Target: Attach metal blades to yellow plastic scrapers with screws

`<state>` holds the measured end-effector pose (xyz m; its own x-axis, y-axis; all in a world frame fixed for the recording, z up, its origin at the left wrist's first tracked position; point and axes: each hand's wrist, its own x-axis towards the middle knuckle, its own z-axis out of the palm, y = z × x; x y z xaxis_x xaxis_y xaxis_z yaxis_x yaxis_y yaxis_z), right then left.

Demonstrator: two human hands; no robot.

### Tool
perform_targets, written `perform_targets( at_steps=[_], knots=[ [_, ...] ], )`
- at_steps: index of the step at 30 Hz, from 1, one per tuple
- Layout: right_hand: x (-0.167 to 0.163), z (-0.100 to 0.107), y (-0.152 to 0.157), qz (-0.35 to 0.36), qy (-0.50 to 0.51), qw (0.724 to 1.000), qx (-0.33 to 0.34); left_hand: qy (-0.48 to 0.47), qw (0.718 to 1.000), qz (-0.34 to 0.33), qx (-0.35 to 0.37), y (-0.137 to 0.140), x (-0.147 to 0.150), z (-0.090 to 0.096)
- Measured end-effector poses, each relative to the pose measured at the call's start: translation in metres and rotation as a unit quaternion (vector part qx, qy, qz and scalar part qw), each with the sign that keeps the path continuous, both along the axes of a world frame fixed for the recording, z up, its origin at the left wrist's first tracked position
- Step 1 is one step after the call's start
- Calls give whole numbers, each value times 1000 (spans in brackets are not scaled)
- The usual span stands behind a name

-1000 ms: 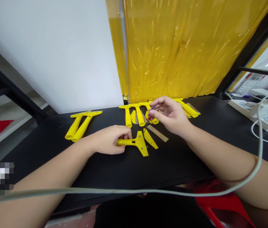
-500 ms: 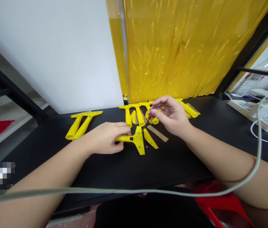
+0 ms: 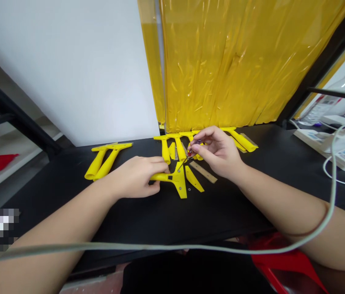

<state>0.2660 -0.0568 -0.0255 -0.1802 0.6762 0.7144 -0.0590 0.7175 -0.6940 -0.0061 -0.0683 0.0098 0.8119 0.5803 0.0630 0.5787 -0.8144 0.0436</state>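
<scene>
My left hand [image 3: 143, 176] is closed around the handle of a yellow scraper [image 3: 179, 183], whose flat head points right and shows two screws. In my right hand [image 3: 218, 151] a small screwdriver [image 3: 191, 153] is pinched, its grip reddish and purple. The thin shaft slants down to the upper screw [image 3: 178, 171] on the scraper head; whether the tip sits in the slot is too small to tell. Just right of the head lie a loose yellow cover plate [image 3: 194, 179], a small nut [image 3: 189, 189] and a flat metal blade strip [image 3: 203, 172].
Two yellow scrapers [image 3: 107, 159] lie at the left of the black table [image 3: 148, 224]. Several more scraper bodies [image 3: 166, 149] line the back edge. A power strip [image 3: 328, 147] and a plastic bottle [image 3: 328, 98] stand at right. A pale cable [image 3: 191, 247] hangs across the front.
My right hand has moved slightly left and down, bringing the screwdriver's tip onto the upper screw area. My left hand and the scraper have hardly shifted.
</scene>
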Motion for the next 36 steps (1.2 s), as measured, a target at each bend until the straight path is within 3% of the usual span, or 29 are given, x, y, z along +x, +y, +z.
perform_targets(
  at_steps=[30, 36],
  knots=[
    [0, -4, 1, 28, -27, 999, -31, 26, 999, -10, 20, 1, 1, -3],
    [-3, -6, 0, 28, -67, 997, 10, 38, 998, -17, 45, -3, 3, 0]
  ],
)
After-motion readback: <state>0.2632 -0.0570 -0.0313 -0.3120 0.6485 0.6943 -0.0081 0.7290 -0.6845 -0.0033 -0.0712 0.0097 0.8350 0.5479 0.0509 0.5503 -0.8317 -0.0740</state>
